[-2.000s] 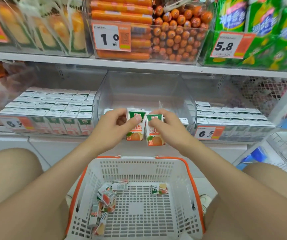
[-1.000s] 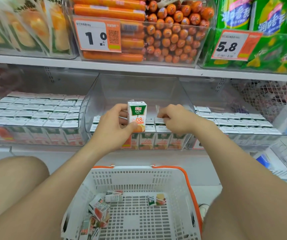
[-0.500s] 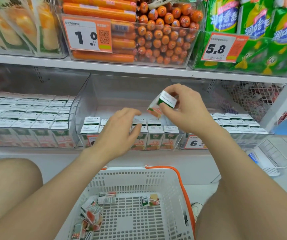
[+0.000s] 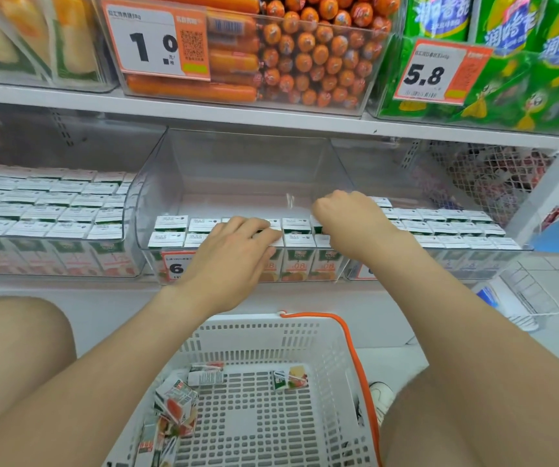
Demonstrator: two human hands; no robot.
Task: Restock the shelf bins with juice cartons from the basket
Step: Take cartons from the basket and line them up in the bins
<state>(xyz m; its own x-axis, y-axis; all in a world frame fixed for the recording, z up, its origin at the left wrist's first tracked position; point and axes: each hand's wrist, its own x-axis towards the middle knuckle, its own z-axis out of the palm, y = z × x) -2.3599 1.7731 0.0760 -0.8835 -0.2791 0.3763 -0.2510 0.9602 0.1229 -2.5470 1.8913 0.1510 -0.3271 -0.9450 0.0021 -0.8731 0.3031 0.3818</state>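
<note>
Mid-shelf bin (image 4: 151, 197): left hand (image 4: 234, 257), fingers straight, is pressing juice cartons (image 4: 296, 227) flush, which should be keeping rows square; right hand (image 4: 348, 224) is curling, grasp untellable.

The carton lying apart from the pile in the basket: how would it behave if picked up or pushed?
Probably stiff: the carton keeps crisp box edges. Its flat faces suggest sliding, not rolling, across the slotted basket floor. Small, so likely light, though fill cannot be seen.

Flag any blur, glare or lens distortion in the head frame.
Head view: wide-angle bowing, shelf edge curves and the right upright leans; faint sheen on the clear middle bin wall; carton tops print too soft to read, 5.8 price tag legible; lighting flat, no hard shadows.
</note>
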